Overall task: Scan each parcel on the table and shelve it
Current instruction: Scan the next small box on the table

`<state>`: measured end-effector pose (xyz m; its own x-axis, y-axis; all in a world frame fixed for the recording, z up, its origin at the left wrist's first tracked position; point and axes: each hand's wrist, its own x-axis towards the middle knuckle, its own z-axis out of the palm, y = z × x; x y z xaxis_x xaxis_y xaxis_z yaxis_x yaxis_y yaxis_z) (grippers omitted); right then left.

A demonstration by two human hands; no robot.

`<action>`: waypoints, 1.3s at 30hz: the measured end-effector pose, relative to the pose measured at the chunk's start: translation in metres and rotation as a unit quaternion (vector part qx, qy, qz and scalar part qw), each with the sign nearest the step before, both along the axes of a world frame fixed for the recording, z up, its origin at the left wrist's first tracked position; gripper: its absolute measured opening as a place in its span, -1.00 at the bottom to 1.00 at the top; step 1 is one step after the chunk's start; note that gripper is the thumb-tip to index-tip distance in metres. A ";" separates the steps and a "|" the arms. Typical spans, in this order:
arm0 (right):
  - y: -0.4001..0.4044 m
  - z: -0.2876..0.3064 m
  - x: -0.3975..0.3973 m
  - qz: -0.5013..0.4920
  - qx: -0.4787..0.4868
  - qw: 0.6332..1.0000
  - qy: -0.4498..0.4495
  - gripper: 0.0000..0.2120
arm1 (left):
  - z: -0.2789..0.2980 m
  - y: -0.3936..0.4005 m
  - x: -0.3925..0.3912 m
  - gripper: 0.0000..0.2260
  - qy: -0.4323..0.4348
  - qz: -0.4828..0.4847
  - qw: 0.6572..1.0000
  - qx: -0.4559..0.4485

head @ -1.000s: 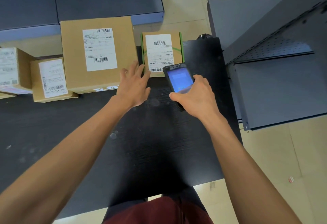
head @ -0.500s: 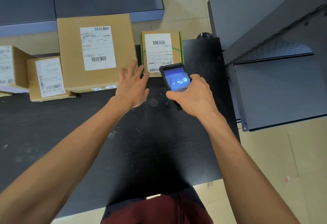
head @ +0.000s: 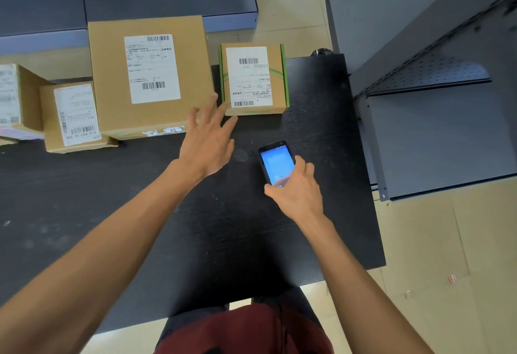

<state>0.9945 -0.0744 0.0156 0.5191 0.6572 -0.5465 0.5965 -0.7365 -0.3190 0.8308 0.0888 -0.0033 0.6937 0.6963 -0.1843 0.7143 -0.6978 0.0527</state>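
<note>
Head view: left hand [head: 208,141] fingers spread, tips at near corner of small green-edged cardboard parcel [head: 253,79] on black woodgrain table [head: 223,227]. Right hand [head: 298,191] grips slim black scanner [head: 277,163], screen glowing blue. Grey metal shelf [head: 436,129] at right.

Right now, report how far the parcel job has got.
Shelved: nothing visible; the grey shelf unit looks bare. In hand: the right hand holds the handheld scanner, and the open left hand reaches toward the green-edged parcel. Left: four parcels on the black table.
</note>
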 end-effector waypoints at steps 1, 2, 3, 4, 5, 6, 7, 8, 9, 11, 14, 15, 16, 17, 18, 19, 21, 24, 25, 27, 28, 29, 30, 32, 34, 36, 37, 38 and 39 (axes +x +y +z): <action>-0.006 -0.006 -0.003 -0.001 0.008 1.000 -0.002 -0.03 | 0.000 -0.008 -0.003 -0.57 -0.013 -0.004 1.000 0.006; -0.011 -0.011 -0.006 -0.001 0.013 1.000 -0.005 -0.03 | 0.001 -0.017 -0.006 -0.58 -0.025 -0.006 1.000 0.012; -0.015 -0.016 -0.009 0.001 0.015 1.000 -0.009 -0.04 | 0.001 -0.026 -0.009 -0.59 -0.036 -0.005 0.999 0.014; -0.019 -0.020 -0.012 0.003 0.013 1.000 -0.012 -0.04 | 0.002 -0.036 -0.013 -0.60 -0.046 -0.002 0.999 0.014; -0.022 -0.024 -0.014 0.006 0.010 1.000 -0.014 -0.05 | 0.001 -0.045 -0.016 -0.60 -0.054 0.003 0.998 0.011; -0.026 -0.028 -0.015 0.006 0.009 1.000 -0.015 -0.05 | 0.000 -0.055 -0.019 -0.60 -0.061 0.007 0.998 0.006; -0.029 -0.032 -0.017 0.006 0.009 1.000 -0.015 -0.05 | -0.002 -0.065 -0.023 -0.60 -0.066 0.012 0.998 -0.001; -0.033 -0.036 -0.018 0.003 0.010 1.000 -0.016 -0.05 | -0.004 -0.073 -0.026 -0.60 -0.068 0.015 0.998 -0.008; -0.037 -0.040 -0.020 0.000 0.014 1.000 -0.017 -0.04 | -0.006 -0.081 -0.029 -0.60 -0.067 0.018 0.997 -0.017; -0.044 -0.046 -0.023 -0.002 0.029 0.999 -0.028 -0.04 | -0.010 -0.092 -0.034 -0.60 -0.062 0.028 0.997 -0.033; -0.050 -0.052 -0.026 0.000 0.043 0.998 -0.052 -0.07 | -0.016 -0.105 -0.040 -0.58 -0.057 0.050 0.996 -0.047; -0.052 -0.053 -0.027 -0.002 0.042 0.997 -0.057 -0.07 | -0.018 -0.108 -0.041 -0.58 -0.056 0.057 0.996 -0.050; -0.053 -0.055 -0.028 -0.002 0.039 0.997 -0.061 -0.08 | -0.020 -0.112 -0.042 -0.58 -0.054 0.063 0.995 -0.052; -0.055 -0.056 -0.029 0.000 0.035 0.997 -0.066 -0.10 | -0.021 -0.115 -0.043 -0.58 -0.052 0.067 0.995 -0.054; -0.056 -0.057 -0.030 0.004 0.030 0.997 -0.073 -0.11 | -0.023 -0.117 -0.042 -0.58 -0.050 0.070 0.995 -0.056; -0.057 -0.058 -0.031 0.011 0.024 0.997 -0.079 -0.12 | -0.024 -0.119 -0.042 -0.58 -0.051 0.072 0.994 -0.057; -0.059 -0.060 -0.032 0.021 0.011 0.996 -0.086 -0.12 | -0.025 -0.121 -0.040 -0.57 -0.059 0.076 0.994 -0.058; -0.059 -0.060 -0.031 0.032 -0.007 0.995 -0.091 -0.12 | -0.022 -0.120 -0.035 -0.53 -0.072 0.078 0.993 -0.050; -0.058 -0.059 -0.029 0.036 -0.013 0.995 -0.093 -0.13 | -0.020 -0.117 -0.033 -0.51 -0.075 0.077 0.993 -0.046; -0.054 -0.056 -0.024 0.038 -0.005 0.995 -0.088 -0.19 | -0.015 -0.109 -0.026 -0.48 -0.082 0.076 0.993 -0.039; -0.050 -0.053 -0.020 0.038 0.013 0.996 -0.083 -0.24 | -0.012 -0.103 -0.023 -0.46 -0.085 0.076 0.993 -0.032; -0.046 -0.051 -0.015 0.039 0.037 0.996 -0.076 -0.29 | -0.009 -0.096 -0.020 -0.45 -0.087 0.076 0.993 -0.024; -0.040 -0.048 -0.010 0.040 0.064 0.995 -0.070 -0.35 | -0.006 -0.089 -0.016 -0.44 -0.090 0.077 0.993 -0.015; -0.026 -0.044 0.000 0.038 0.113 0.991 -0.063 -0.41 | 0.000 -0.072 -0.007 -0.42 -0.092 0.084 0.992 -0.003; -0.008 -0.040 0.011 0.036 0.149 0.986 -0.060 -0.44 | 0.004 -0.054 0.003 -0.42 -0.085 0.089 0.992 0.000; 0.010 -0.038 0.021 0.042 0.172 0.983 -0.053 -0.46 | 0.006 -0.036 0.014 -0.42 -0.069 0.093 0.993 0.004; 0.019 -0.037 0.027 0.047 0.182 0.981 -0.050 -0.46 | 0.005 -0.028 0.019 -0.41 -0.059 0.095 0.994 0.004; 0.029 -0.036 0.032 0.053 0.190 0.979 -0.050 -0.47 | 0.005 -0.020 0.024 -0.41 -0.048 0.097 0.994 0.001; 0.038 -0.035 0.038 0.058 0.199 0.977 -0.050 -0.47 | 0.004 -0.012 0.030 -0.40 -0.035 0.100 0.994 -0.005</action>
